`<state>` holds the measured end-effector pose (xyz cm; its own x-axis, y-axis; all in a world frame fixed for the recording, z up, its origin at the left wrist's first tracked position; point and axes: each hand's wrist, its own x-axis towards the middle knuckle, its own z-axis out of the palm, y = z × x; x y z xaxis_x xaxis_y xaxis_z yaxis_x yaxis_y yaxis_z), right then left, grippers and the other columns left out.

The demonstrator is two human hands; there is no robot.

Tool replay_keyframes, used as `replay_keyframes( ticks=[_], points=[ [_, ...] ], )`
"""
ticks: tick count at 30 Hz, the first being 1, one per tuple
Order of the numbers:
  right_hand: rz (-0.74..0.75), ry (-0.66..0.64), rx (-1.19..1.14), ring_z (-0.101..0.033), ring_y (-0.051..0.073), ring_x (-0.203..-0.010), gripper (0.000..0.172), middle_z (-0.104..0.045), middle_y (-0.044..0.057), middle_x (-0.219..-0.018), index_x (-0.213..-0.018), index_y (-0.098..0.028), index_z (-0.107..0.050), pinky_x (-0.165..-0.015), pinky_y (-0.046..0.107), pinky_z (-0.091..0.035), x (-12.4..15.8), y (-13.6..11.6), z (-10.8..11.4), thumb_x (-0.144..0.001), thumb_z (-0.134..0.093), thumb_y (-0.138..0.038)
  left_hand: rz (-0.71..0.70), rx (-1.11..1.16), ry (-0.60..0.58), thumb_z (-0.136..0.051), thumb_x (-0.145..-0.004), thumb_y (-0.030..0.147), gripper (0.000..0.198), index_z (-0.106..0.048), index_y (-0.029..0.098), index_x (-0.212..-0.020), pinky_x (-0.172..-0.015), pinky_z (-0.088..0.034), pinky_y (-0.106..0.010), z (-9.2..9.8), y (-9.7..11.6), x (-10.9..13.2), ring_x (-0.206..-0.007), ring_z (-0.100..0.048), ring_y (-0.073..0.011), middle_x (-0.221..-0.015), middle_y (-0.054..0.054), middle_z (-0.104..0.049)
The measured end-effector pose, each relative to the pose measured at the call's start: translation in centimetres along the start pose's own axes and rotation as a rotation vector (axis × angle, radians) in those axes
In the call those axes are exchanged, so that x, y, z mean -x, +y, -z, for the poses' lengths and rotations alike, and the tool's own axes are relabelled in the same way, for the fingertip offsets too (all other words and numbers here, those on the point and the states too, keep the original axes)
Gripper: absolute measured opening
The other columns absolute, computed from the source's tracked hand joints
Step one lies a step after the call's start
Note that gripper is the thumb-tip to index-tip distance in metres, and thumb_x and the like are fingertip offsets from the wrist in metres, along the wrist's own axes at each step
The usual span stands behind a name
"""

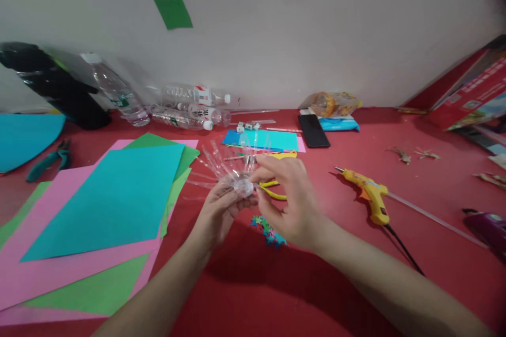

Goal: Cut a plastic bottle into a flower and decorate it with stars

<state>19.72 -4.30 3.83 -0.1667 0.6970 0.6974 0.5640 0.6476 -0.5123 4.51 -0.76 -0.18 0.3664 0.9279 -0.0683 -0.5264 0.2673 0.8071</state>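
A clear plastic bottle top (237,168), its wall cut into thin strips that splay outward, is held above the red table. Its white cap (244,187) faces me. My left hand (222,205) grips the piece around the neck from the left. Close to the cap on the right, the thumb and forefinger of my right hand (286,197) come together at the edge of the piece; what they pinch is hidden. Beneath lie yellow-handled scissors (274,196), partly covered by my right hand, and a pile of small coloured stars (269,230).
Coloured paper sheets (114,200) and green pliers (49,160) lie left. Plastic bottles (184,116) and a black flask (55,84) line the wall. A phone (314,130) lies behind my right hand. A yellow glue gun (367,195) with its cord lies right.
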Motion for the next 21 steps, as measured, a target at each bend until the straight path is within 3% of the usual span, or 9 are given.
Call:
replay_keyframes(
  ticks=[5,11,13,18,21],
  points=[
    [-0.143,0.094,-0.284,-0.06,0.018,-0.089,0.054,-0.061,0.003,-0.098,-0.128,-0.028,-0.037,-0.083,0.04,-0.049,0.0,-0.3,1.0,-0.081,-0.041,-0.002,-0.1,-0.094,0.074,-0.075,-0.065,0.015,0.033,-0.067,0.02,-0.096,-0.066,-0.051,-0.025,0.5,0.0,-0.5,-0.065,-0.066,-0.0132,-0.081,-0.001,-0.071],
    [-0.313,0.223,-0.35,-0.059,0.015,-0.081,0.039,-0.057,0.0,-0.089,-0.112,-0.027,-0.041,-0.073,0.032,-0.05,-1.5,1.3,1.7,-0.08,-0.04,-0.006,-0.164,-0.16,0.128,-0.081,-0.058,0.017,0.042,-0.068,0.021,-0.098,-0.074,-0.052,-0.028,0.9,0.1,-0.8,-0.074,-0.067,-0.0163,-0.087,-0.002,-0.072],
    [-0.408,0.129,-0.384,-0.058,0.014,-0.079,0.032,-0.058,0.0,-0.09,-0.107,-0.026,-0.044,-0.068,0.03,-0.05,-1.8,2.3,1.6,-0.079,-0.046,-0.01,-0.168,-0.189,0.144,-0.08,-0.06,0.016,0.041,-0.068,0.021,-0.099,-0.076,-0.051,-0.027,0.9,0.2,-0.9,-0.074,-0.067,-0.0155,-0.086,-0.002,-0.072],
    [-0.682,-0.307,-0.502,-0.057,0.013,-0.07,0.02,-0.059,-0.001,-0.079,-0.102,-0.02,-0.051,-0.062,0.028,-0.046,-1.7,3.2,1.4,-0.082,-0.055,-0.023,-0.196,-0.235,0.139,-0.077,-0.066,0.013,0.038,-0.068,0.023,-0.101,-0.079,-0.05,-0.025,1.4,0.3,-1.0,-0.079,-0.067,-0.0147,-0.089,-0.001,-0.072],
    [-0.729,-0.345,-0.463,-0.052,0.011,-0.065,0.023,-0.055,-0.004,-0.073,-0.101,-0.019,-0.052,-0.058,0.024,-0.041,-1.4,2.9,1.3,-0.079,-0.058,-0.018,-0.211,-0.25,0.144,-0.077,-0.066,0.013,0.039,-0.068,0.023,-0.103,-0.079,-0.05,-0.025,1.5,0.4,-1.1,-0.08,-0.067,-0.015,-0.09,-0.001,-0.072]
  ],
)
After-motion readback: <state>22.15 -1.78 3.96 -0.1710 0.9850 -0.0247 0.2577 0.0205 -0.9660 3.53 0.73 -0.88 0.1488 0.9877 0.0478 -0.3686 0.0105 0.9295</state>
